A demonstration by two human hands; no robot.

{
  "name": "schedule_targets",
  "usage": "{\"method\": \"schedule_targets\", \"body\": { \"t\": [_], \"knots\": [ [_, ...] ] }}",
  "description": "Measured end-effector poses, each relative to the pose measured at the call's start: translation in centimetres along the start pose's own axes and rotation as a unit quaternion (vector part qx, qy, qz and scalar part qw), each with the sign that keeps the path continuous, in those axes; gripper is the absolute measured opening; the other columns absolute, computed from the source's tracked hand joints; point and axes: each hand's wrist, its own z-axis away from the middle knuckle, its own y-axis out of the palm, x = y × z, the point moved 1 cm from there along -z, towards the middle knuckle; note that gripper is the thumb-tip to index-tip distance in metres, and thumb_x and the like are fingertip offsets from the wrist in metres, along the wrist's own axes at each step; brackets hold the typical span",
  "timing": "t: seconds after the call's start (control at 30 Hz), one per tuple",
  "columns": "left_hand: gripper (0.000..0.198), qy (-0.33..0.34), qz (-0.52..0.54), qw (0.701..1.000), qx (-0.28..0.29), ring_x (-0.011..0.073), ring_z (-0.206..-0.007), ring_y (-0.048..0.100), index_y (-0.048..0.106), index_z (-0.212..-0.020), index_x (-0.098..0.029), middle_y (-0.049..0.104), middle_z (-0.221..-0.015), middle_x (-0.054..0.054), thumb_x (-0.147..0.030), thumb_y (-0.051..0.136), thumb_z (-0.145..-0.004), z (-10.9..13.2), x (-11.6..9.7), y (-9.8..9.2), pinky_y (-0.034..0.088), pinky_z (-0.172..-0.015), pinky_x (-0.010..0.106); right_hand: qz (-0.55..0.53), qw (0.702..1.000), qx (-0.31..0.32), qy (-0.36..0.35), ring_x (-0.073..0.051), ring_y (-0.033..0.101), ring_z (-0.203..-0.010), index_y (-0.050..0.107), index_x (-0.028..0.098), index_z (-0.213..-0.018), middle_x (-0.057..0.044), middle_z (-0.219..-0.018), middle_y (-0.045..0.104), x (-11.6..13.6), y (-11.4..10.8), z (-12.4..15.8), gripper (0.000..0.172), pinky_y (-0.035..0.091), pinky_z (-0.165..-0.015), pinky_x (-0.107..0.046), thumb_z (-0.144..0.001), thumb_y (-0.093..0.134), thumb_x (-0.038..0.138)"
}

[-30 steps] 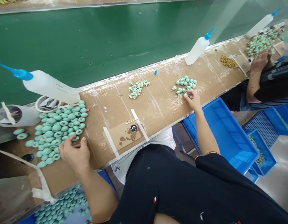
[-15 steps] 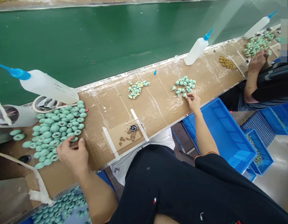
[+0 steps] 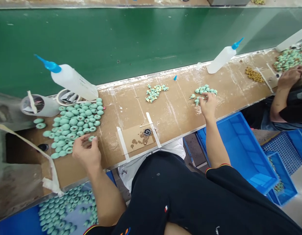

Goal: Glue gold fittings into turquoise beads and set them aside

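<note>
Between the thumb and fingers of my left hand (image 3: 88,151) is a mint-green oval piece (image 3: 91,138) with an opening in it. That hand is at the near right edge of a large pile of similar green oval pieces (image 3: 73,121). My right hand (image 3: 209,106) hovers at a small group of rounded green pieces (image 3: 206,88), its thumb and fingers apart, with no piece visible in them. Midway along the bench lies a heap of small green-and-yellow parts (image 3: 155,92). A round black dish (image 3: 147,132) with a white swirl sits on taped cardboard (image 3: 131,134).
White bottles with blue nozzles (image 3: 76,81) (image 3: 221,60) stand along the green back wall. A tape roll (image 3: 67,97) is beside the left bottle. Below the bench are a blue bin (image 3: 244,153) and a container of green pieces (image 3: 74,212). A co-worker's hand (image 3: 289,78) works at right.
My left hand has lifted a green oval piece from the pile's edge. The right hand has let go of its piece, and its fingers have spread. The camera view has shifted left.
</note>
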Motion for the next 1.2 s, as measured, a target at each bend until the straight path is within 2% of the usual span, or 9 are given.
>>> {"method": "schedule_targets", "body": {
  "t": [0.1,0.2,0.33,0.43,0.63,0.77,0.97,1.1,1.2],
  "knots": [
    [0.029,-0.047,0.058,0.997,-0.025,0.0152,-0.069,0.058,0.061,-0.089,-0.019,0.058,-0.086,0.0,-0.033,0.07,-0.066,1.1,-0.3,0.3,0.052,-0.066,0.03,-0.049,0.987,0.131,-0.078,-0.024,0.065,-0.082,0.07,0.023,-0.106,-0.009,-0.108,0.067,4.1,3.7,-0.6,0.02,0.057,-0.091,-0.047,-0.088,0.065,0.031],
    [0.03,-0.048,0.092,0.994,-0.017,0.0124,-0.067,0.058,0.066,-0.088,-0.016,0.06,-0.088,0.001,-0.033,0.072,-0.065,2.1,-1.0,0.7,0.05,-0.062,0.026,-0.095,0.96,0.232,-0.126,-0.021,0.065,-0.079,0.072,0.022,-0.105,-0.008,-0.108,0.068,8.4,8.4,-0.6,0.02,0.058,-0.087,-0.043,-0.087,0.066,0.025],
    [0.031,-0.074,0.176,0.982,0.003,0.0146,-0.073,0.065,0.07,-0.092,-0.015,0.067,-0.085,0.003,-0.03,0.077,-0.065,3.3,-1.1,1.1,0.056,-0.069,0.027,-0.112,0.957,0.243,-0.109,-0.022,0.065,-0.087,0.069,0.022,-0.104,-0.009,-0.111,0.07,12.2,13.3,-1.1,0.014,0.058,-0.092,-0.042,-0.092,0.064,0.025],
    [0.033,-0.091,0.204,0.975,0.006,0.0173,-0.08,0.071,0.074,-0.098,-0.015,0.074,-0.088,0.005,-0.027,0.076,-0.067,4.0,-0.8,1.5,0.062,-0.08,0.031,-0.094,0.957,0.248,-0.118,-0.023,0.064,-0.088,0.069,0.023,-0.102,-0.008,-0.109,0.069,13.4,15.1,-2.0,0.011,0.056,-0.097,-0.045,-0.091,0.068,0.024],
    [0.037,-0.074,0.209,0.975,-0.01,0.0193,-0.091,0.076,0.078,-0.108,-0.015,0.08,-0.104,0.009,-0.031,0.074,-0.074,4.5,-0.5,1.5,0.064,-0.087,0.031,-0.09,0.942,0.284,-0.155,-0.022,0.061,-0.081,0.072,0.023,-0.094,-0.006,-0.1,0.069,12.8,14.6,-2.8,0.007,0.055,-0.088,-0.042,-0.089,0.073,0.026],
    [0.034,-0.069,0.234,0.97,-0.004,0.0188,-0.089,0.076,0.078,-0.104,-0.014,0.08,-0.1,0.01,-0.029,0.076,-0.073,4.4,-1.1,1.7,0.064,-0.084,0.03,-0.103,0.94,0.283,-0.159,-0.023,0.062,-0.082,0.073,0.023,-0.092,-0.006,-0.096,0.071,11.9,13.4,-2.4,0.005,0.054,-0.086,-0.041,-0.088,0.071,0.025],
    [0.036,-0.055,0.302,0.951,0.045,0.0174,-0.077,0.074,0.076,-0.095,-0.015,0.078,-0.089,0.007,-0.034,0.082,-0.065,4.7,-2.8,2.4,0.062,-0.075,0.03,-0.095,0.948,0.266,-0.145,-0.023,0.064,-0.084,0.072,0.021,-0.09,-0.007,-0.097,0.071,11.1,12.1,-1.9,0.009,0.055,-0.086,-0.04,-0.083,0.068,0.018],
    [0.037,-0.046,0.352,0.931,0.081,0.0167,-0.08,0.075,0.076,-0.093,-0.017,0.081,-0.094,0.007,-0.033,0.086,-0.061,5.5,-3.8,2.5,0.062,-0.076,0.028,-0.084,0.959,0.249,-0.102,-0.022,0.064,-0.081,0.07,0.021,-0.083,-0.006,-0.094,0.073,10.1,11.4,-2.2,0.011,0.056,-0.084,-0.04,-0.073,0.075,0.017],
    [0.035,-0.03,0.39,0.912,0.124,0.0163,-0.079,0.076,0.077,-0.089,-0.017,0.081,-0.094,0.008,-0.03,0.091,-0.06,6.0,-4.3,2.4,0.062,-0.076,0.027,-0.079,0.962,0.252,-0.074,-0.022,0.065,-0.077,0.071,0.021,-0.081,-0.005,-0.087,0.074,9.5,11.1,-2.4,0.011,0.056,-0.081,-0.04,-0.072,0.078,0.019]
  ]
}}
